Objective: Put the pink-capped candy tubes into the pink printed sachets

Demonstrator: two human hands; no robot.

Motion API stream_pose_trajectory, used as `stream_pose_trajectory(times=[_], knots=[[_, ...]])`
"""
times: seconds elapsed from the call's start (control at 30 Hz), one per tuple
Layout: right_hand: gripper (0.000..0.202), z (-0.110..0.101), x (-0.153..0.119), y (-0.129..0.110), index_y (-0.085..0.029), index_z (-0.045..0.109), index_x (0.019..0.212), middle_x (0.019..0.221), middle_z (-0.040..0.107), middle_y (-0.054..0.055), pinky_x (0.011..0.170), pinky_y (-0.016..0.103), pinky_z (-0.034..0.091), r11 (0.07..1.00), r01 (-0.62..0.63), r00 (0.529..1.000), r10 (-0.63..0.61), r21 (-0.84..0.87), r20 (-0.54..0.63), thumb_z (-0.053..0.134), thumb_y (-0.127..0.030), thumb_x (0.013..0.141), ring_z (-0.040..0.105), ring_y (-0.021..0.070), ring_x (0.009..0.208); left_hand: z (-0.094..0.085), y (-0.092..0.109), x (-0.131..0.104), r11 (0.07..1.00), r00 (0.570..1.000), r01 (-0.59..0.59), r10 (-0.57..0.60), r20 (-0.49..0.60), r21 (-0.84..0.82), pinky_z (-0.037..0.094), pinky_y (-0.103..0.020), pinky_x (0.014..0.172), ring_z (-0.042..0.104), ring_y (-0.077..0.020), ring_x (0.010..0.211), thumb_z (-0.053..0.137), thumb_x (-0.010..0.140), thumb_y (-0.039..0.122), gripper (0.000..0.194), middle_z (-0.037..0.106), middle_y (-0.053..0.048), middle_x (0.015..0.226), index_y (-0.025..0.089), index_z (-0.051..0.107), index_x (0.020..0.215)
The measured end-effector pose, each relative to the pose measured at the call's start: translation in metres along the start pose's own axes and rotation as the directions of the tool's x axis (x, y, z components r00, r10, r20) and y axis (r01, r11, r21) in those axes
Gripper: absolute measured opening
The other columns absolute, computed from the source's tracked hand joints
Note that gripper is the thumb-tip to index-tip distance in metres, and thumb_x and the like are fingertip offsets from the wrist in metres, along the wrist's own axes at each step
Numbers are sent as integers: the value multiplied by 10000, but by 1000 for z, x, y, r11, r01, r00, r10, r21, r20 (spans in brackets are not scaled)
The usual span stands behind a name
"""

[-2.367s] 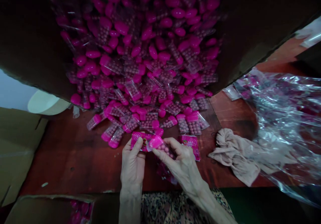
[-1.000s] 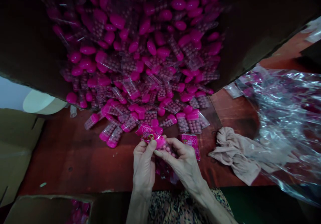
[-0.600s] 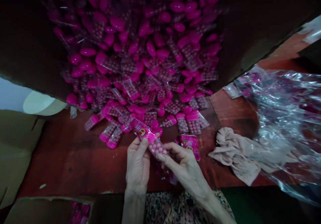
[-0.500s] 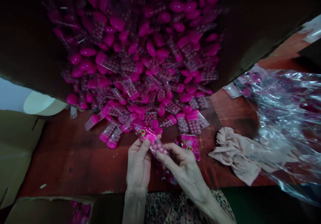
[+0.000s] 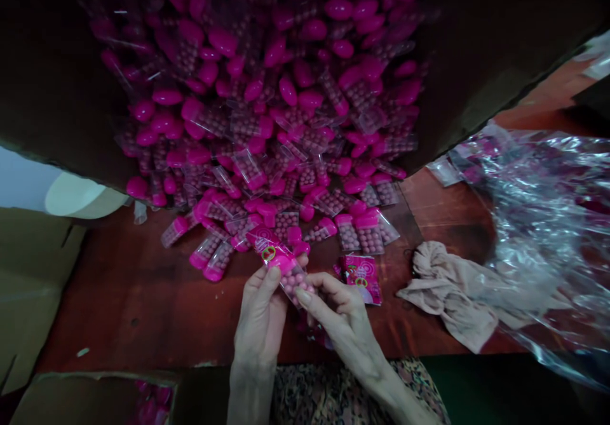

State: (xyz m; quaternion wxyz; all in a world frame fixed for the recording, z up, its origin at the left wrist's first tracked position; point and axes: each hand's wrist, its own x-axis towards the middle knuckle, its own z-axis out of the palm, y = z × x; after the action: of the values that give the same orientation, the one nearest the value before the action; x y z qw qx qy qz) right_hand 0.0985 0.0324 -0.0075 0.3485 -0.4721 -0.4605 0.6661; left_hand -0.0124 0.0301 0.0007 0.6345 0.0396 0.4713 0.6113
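Between my two hands is a clear candy container point(image 5: 293, 280) of pink balls, tilted with its pink cap end away from me. A printed magenta wrapper point(image 5: 265, 244) covers the cap end. My left hand point(image 5: 261, 307) grips the left side, thumb on top. My right hand point(image 5: 347, 314) pinches the near, clear end between thumb and fingers. Just right of my hands lies a stack of printed magenta wrappers point(image 5: 362, 280). Several similar capped containers point(image 5: 219, 261) lie on the red table point(image 5: 166, 310) beyond my hands. More pink packaging beneath my hands is partly hidden.
A large dark box point(image 5: 476, 50) lies open toward me, spilling a heap of pink-capped containers point(image 5: 248, 168). To the right are a beige cloth point(image 5: 450, 285) and clear plastic bags point(image 5: 548, 234). A pale bowl point(image 5: 79, 196) and cardboard boxes point(image 5: 33, 272) stand at left.
The container and both hands have shifted slightly left, and the container has turned a little steeper. My right fingers still pinch its near end.
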Motion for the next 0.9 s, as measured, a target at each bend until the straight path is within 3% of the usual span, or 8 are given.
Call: stream_pose_trajectory(times=[0.17, 0.27, 0.43, 0.53, 0.63, 0.8, 0.9], knots=[[190, 5, -6, 2, -163, 634, 868, 688, 589, 12, 498, 208, 413, 960, 164, 979, -187, -228, -83, 544, -330, 854, 510, 108, 555, 3, 1, -5, 997, 995, -73, 75, -65, 39, 530, -320, 689, 653, -179, 680, 717, 678, 255, 152, 723, -89, 789, 132, 715, 768], [165, 5, -7, 1, -167, 630, 859, 727, 616, 21, 551, 216, 441, 952, 202, 972, -224, -228, -75, 544, -308, 858, 546, 119, 612, 4, -2, -9, 998, 997, -58, 59, -54, 31, 526, -314, 711, 658, -181, 705, 720, 677, 260, 148, 726, -91, 801, 145, 724, 769], [176, 3, -3, 0, -180, 627, 861, 677, 577, -9, 503, 194, 420, 989, 122, 989, -128, -79, -71, 560, -342, 849, 504, 94, 563, 4, -8, -11, 1000, 1000, 9, -9, -7, 5, 510, -321, 763, 658, -196, 780, 714, 691, 256, 123, 726, -96, 833, 155, 728, 760], [214, 2, 0, 0, -167, 638, 835, 627, 551, -14, 462, 189, 396, 996, 71, 996, -74, -56, -48, 576, -371, 830, 470, 86, 521, 2, -7, -9, 1000, 1000, 5, -4, 20, -28, 507, -330, 764, 654, -216, 814, 707, 697, 342, 222, 721, -112, 849, 138, 721, 783], [230, 3, 2, 2, -164, 644, 793, 560, 528, -32, 433, 184, 375, 1000, 9, 1000, -9, -10, -2, 608, -391, 800, 466, 77, 473, -1, -4, -7, 1000, 1000, -1, 1, -8, 9, 518, -325, 709, 654, -219, 767, 684, 710, 397, 309, 715, -115, 798, 115, 719, 833], [262, 7, 4, 6, -163, 623, 703, 524, 557, -43, 385, 182, 368, 969, -83, 996, 84, 231, 5, 728, -401, 669, 479, 68, 393, -3, -5, -12, 995, 999, 12, -7, -48, 99, 514, -275, 565, 642, -198, 669, 690, 703, 368, 273, 701, -93, 729, 122, 722, 817], [261, 10, 5, 7, -160, 640, 716, 544, 589, -31, 395, 185, 382, 956, -109, 994, 105, 273, 28, 735, -397, 662, 501, 70, 395, -4, -8, -15, 995, 997, 2, 6, -82, 96, 476, -237, 472, 627, -177, 612, 679, 708, 391, 275, 697, -91, 723, 134, 723, 793]])
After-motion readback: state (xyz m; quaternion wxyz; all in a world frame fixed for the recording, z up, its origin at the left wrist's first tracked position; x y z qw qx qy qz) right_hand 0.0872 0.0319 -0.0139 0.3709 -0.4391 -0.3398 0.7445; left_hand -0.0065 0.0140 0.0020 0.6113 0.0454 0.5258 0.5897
